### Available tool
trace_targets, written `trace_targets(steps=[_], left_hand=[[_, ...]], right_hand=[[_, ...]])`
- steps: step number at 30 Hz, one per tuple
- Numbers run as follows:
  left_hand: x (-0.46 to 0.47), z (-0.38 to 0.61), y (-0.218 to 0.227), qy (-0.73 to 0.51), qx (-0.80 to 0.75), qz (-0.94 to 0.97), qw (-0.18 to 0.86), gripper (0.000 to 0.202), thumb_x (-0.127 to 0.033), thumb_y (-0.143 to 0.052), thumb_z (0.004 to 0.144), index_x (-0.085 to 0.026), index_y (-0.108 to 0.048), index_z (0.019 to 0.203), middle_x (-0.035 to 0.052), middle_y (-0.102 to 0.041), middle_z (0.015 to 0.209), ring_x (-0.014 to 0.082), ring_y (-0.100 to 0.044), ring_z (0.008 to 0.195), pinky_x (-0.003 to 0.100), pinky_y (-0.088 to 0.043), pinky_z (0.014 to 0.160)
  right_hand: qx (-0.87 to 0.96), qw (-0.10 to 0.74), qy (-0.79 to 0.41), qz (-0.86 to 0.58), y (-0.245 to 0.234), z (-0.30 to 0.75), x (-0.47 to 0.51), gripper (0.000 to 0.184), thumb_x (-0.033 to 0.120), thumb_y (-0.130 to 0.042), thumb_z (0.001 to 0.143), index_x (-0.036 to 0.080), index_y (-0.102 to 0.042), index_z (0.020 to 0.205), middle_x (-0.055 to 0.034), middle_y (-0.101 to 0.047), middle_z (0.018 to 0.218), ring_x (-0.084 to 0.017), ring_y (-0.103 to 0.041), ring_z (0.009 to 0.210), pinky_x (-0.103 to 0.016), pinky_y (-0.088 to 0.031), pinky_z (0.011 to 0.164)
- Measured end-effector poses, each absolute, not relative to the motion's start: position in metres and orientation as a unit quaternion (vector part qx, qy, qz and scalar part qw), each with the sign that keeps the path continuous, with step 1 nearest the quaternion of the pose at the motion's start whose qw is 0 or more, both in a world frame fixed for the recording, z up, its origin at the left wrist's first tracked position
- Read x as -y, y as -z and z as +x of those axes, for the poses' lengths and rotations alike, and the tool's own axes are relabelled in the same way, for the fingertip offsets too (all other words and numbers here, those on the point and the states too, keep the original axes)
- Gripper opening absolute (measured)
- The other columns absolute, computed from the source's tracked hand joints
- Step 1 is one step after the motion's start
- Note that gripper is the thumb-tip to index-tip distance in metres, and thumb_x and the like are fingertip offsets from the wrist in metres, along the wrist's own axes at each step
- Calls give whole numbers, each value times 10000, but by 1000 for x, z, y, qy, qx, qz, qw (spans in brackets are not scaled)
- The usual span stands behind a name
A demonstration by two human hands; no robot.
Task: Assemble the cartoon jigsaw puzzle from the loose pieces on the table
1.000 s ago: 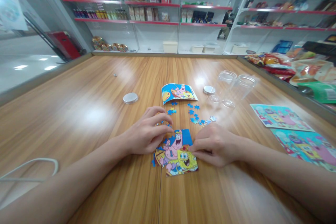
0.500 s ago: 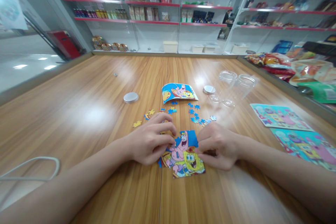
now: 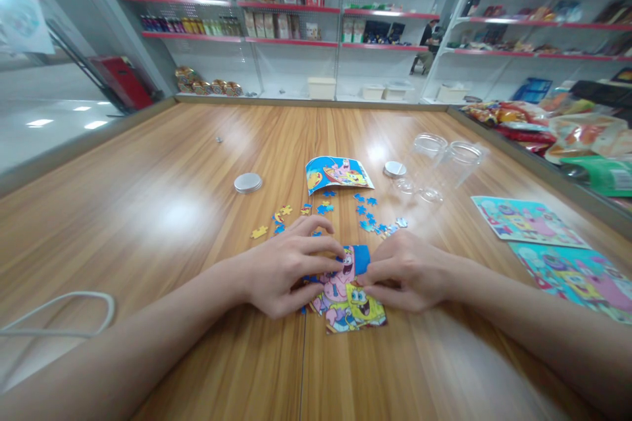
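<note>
Jigsaw with the pink starfish and yellow sponge cartoon (image 3: 354, 308), partly joined, lies flat on the brown wood-grain table (image 3: 237, 355), right between your hands. Your bare left hand (image 3: 293, 266) has its fingers spread, tips over the puzzle's left side. Your bare right hand (image 3: 407, 270) is bunched narrow at the right edge, though I can't tell if it's actually pinching anything. Loose blue jigsaw pieces (image 3: 366, 226) lie just beyond, near the curled glossy picture sheet (image 3: 338, 174).

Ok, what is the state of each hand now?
Left hand: loosely open, over the left part of the puzzle.
Right hand: curled at the puzzle's right edge; grip unclear.
</note>
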State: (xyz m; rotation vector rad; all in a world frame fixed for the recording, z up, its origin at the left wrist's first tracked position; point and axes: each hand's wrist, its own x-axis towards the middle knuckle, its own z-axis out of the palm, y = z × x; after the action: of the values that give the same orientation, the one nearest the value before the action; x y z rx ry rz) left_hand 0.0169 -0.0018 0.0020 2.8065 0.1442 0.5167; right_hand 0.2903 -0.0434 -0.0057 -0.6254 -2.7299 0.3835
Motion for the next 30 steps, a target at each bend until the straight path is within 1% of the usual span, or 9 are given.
trace_targets(steps=[5,11,13,17,22,25,30], left_hand=[[1,17,-3,-183,-51,971,144,356,-250,-642,857,-169,-651,1204,118,-677,1239,337,-506,1239,577,-382,1098],[-3,12,0,-167,-63,973,143,297,-392,-693,876,-194,-660,1096,106,-664,1275,342,-477,1263,570,-356,1104],[-4,11,0,-162,-84,974,134,343,-442,-699,872,-200,-649,1111,116,-619,1338,355,-449,1292,574,-353,1099],[-3,11,0,-158,-118,974,114,538,-550,-691,856,-209,-592,1260,145,-508,1448,382,-392,1337,586,-351,1095],[-3,12,1,-155,-117,975,111,505,-544,-679,869,-224,-596,1251,141,-510,1434,385,-383,1342,585,-347,1100],[-3,12,2,-156,-121,974,109,511,-554,-687,860,-225,-601,1242,139,-511,1431,397,-381,1347,592,-347,1093],[-3,12,2,-159,-120,974,112,510,-559,-686,857,-228,-610,1237,132,-514,1428,395,-394,1335,592,-347,1094]], right_hand=[[952,158,-138,-222,6,289,44,157,192,-562,866,193,-640,730,33,-557,545,-95,-464,475,-251,-283,502],[955,146,-140,-219,6,290,43,149,178,-567,828,197,-612,687,40,-531,534,-95,-448,480,-255,-274,507],[955,142,-139,-218,5,291,44,150,176,-565,825,198,-616,686,37,-537,537,-96,-447,483,-258,-271,509],[955,138,-140,-220,3,292,44,166,186,-555,848,198,-622,696,36,-536,539,-91,-441,479,-252,-259,501],[954,133,-145,-227,3,291,44,165,186,-553,835,199,-603,678,38,-529,524,-88,-447,475,-241,-263,500],[955,134,-145,-223,4,291,44,159,168,-556,816,199,-593,664,35,-549,534,-88,-447,477,-248,-269,508],[954,131,-149,-224,5,293,46,175,176,-545,848,197,-600,684,30,-563,552,-84,-456,487,-247,-265,512]])
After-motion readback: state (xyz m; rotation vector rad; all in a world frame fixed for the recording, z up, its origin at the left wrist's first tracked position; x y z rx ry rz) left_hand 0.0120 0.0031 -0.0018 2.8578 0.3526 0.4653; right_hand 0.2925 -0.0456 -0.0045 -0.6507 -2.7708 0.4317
